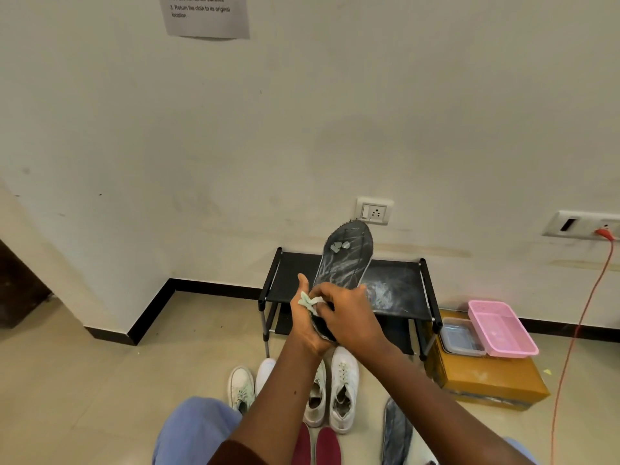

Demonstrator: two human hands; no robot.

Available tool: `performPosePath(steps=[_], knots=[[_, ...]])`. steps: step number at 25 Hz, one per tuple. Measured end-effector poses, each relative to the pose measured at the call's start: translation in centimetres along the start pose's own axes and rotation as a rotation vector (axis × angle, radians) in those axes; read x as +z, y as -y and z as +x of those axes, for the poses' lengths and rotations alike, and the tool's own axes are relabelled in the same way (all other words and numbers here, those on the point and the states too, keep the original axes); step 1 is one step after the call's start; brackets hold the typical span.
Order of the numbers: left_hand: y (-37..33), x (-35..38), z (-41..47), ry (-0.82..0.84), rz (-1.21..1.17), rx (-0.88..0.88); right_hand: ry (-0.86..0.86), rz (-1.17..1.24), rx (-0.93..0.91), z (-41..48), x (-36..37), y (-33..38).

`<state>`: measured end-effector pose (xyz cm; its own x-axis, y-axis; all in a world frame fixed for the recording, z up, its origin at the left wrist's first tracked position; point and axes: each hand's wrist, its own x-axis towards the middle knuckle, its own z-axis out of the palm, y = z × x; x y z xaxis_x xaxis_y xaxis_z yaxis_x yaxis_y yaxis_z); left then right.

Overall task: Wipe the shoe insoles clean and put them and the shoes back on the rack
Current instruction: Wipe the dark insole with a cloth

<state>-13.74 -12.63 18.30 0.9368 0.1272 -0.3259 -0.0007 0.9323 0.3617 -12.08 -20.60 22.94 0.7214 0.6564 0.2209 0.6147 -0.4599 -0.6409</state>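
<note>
The dark insole point(347, 260) is upright in front of the rack point(426, 286), toe end up. My left hand point(303, 322) grips its heel end. My right hand point(352, 317) pinches a pale green cloth point(308, 301) against the lower face. White streaks and pale flecks cover the upper face, so I judge the wiping of this insole incomplete. A second insole point(397, 427) lies on the floor near the white shoes point(342, 391) and maroon shoes point(317, 444). Remaining: finish the insoles, then return them and all shoes to the rack, whose top shelf shows white smears.
</note>
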Motion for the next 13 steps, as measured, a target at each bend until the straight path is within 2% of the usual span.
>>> performPosePath(steps=[4, 9, 13], knots=[[-0.8, -0.3, 0.3, 0.053, 0.074, 0.013, 0.164, 0.045, -0.087, -2.2, -0.2, 0.0], [-0.4, -0.1, 0.1, 0.063, 0.0, -0.002, -0.023, 0.082, -0.021, -1.1, 0.6, 0.2], [0.6, 0.0, 0.2, 0.011, -0.173, 0.045, -0.139, 0.017, 0.011, 1.1, 0.2, 0.6]])
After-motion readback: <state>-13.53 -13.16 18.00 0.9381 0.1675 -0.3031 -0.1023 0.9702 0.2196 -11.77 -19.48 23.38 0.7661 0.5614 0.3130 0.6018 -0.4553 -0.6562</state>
